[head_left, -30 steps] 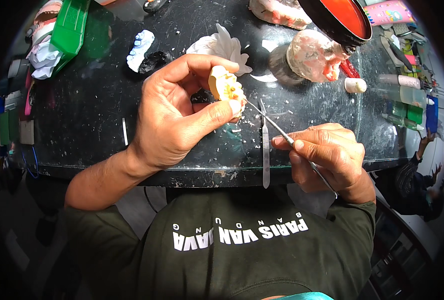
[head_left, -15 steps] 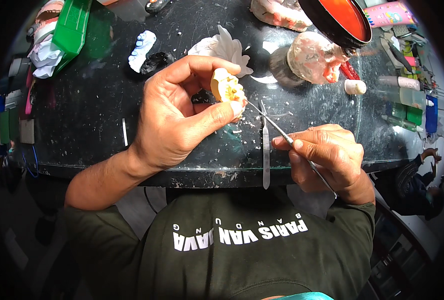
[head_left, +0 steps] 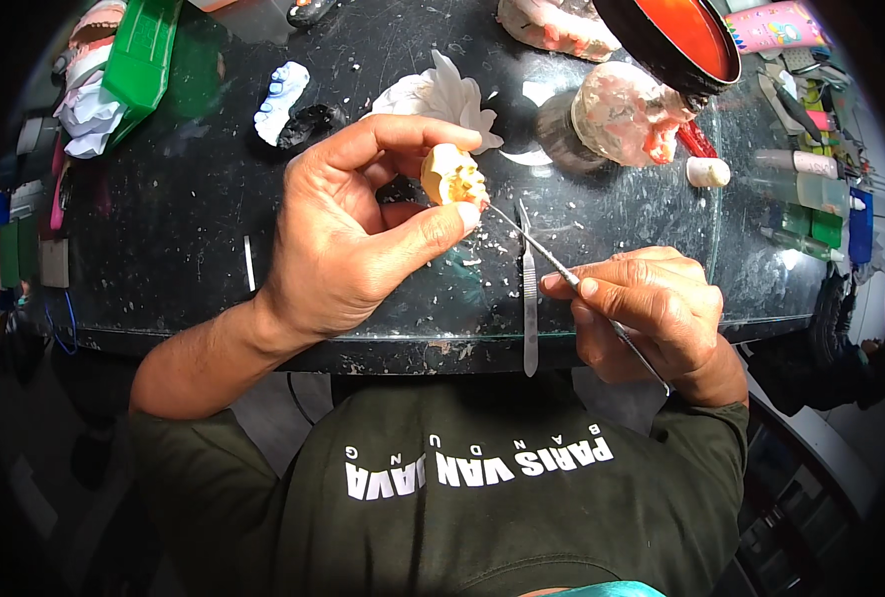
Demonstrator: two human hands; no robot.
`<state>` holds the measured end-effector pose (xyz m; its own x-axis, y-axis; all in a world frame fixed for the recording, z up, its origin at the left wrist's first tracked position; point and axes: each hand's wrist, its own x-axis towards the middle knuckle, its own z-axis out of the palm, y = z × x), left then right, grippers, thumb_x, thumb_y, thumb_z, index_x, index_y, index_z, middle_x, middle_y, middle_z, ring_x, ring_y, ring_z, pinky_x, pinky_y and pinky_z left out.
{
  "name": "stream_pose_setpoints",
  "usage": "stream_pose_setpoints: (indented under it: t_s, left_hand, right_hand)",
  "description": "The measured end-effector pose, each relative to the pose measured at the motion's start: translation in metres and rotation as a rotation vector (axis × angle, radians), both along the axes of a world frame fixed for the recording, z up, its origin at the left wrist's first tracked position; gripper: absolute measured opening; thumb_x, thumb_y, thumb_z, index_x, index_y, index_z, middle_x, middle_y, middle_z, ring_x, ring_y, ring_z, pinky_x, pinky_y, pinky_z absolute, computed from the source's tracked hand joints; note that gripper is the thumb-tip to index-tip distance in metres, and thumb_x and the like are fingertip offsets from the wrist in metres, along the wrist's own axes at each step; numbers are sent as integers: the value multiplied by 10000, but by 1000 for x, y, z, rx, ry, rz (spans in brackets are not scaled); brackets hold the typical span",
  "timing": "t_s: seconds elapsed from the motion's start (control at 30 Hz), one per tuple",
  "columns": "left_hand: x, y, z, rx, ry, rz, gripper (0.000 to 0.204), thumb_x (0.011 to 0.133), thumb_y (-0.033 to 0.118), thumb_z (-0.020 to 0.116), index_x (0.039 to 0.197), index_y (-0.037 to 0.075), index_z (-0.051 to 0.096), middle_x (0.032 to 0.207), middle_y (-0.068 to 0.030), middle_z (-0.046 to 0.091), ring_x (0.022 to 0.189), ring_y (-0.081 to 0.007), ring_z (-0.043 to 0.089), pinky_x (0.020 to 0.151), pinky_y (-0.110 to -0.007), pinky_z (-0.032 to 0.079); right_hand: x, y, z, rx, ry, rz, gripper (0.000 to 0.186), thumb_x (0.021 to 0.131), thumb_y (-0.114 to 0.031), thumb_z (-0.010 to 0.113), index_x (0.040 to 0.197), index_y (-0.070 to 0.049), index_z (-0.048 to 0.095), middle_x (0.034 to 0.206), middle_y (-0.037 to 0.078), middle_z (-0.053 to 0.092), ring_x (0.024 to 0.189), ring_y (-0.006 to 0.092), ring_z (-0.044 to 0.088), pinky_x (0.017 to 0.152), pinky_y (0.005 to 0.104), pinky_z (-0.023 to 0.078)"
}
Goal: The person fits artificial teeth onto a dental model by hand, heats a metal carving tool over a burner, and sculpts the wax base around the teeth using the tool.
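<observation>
Between the thumb and fingers of my left hand (head_left: 348,224) is a small yellow dental cast (head_left: 447,177), its tooth shapes facing right. My right hand (head_left: 652,308) grips a thin metal dental carver (head_left: 562,269) like a pen. The carver's upper tip is at the lower right edge of the cast, by my left thumb; whether it touches I cannot tell. Its other, hooked end sticks out below my right hand. A scalpel handle (head_left: 530,308) lies on the table between my hands, partly crossed by the carver.
Pale scraps dot the black table (head_left: 194,289). Farther back lie a light blue tooth mold (head_left: 283,99), crumpled white tissue (head_left: 433,95) and a wax-smeared jar (head_left: 622,114) beside a black-rimmed tin of red wax (head_left: 691,40). A green box (head_left: 142,55) stands back left; tubes and tools line the right.
The yellow cast has turned slightly in my left fingers. The carver tip has shifted a little down and left along its edge. My right hand has barely moved.
</observation>
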<state>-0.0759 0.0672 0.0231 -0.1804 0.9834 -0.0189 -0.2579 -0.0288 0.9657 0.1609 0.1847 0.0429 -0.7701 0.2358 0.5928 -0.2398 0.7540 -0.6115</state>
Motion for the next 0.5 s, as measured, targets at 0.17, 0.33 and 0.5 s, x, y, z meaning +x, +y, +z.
stream_pose_setpoints:
  t_s: [0.17, 0.33, 0.5]
  left_hand:
    - [0, 0, 0, -2, 9, -3, 459, 860, -117, 749, 1294, -43, 623, 1145, -120, 663, 1011, -173, 690, 901, -322, 593]
    - [1, 0, 1, 1, 11, 9, 456, 863, -116, 748, 1295, -44, 622, 1128, -119, 667, 996, -172, 696, 893, -322, 594]
    - [-1, 1, 0, -6, 1, -8, 455, 871, -110, 746, 1302, -42, 617, 1128, -124, 669, 1009, -172, 696, 890, -319, 599]
  right_hand:
    - [1, 1, 1, 6, -8, 18, 257, 724, 163, 743, 965, 86, 696, 794, 200, 748, 648, 257, 764, 569, 346, 628]
    - [1, 2, 0, -20, -2, 20, 284, 713, 166, 744, 984, 93, 696, 800, 200, 748, 653, 258, 766, 573, 341, 628]
    - [6, 3, 6, -1, -107, 55, 408, 778, 177, 675, 1145, 7, 619, 884, 186, 783, 735, 263, 790, 635, 387, 639]
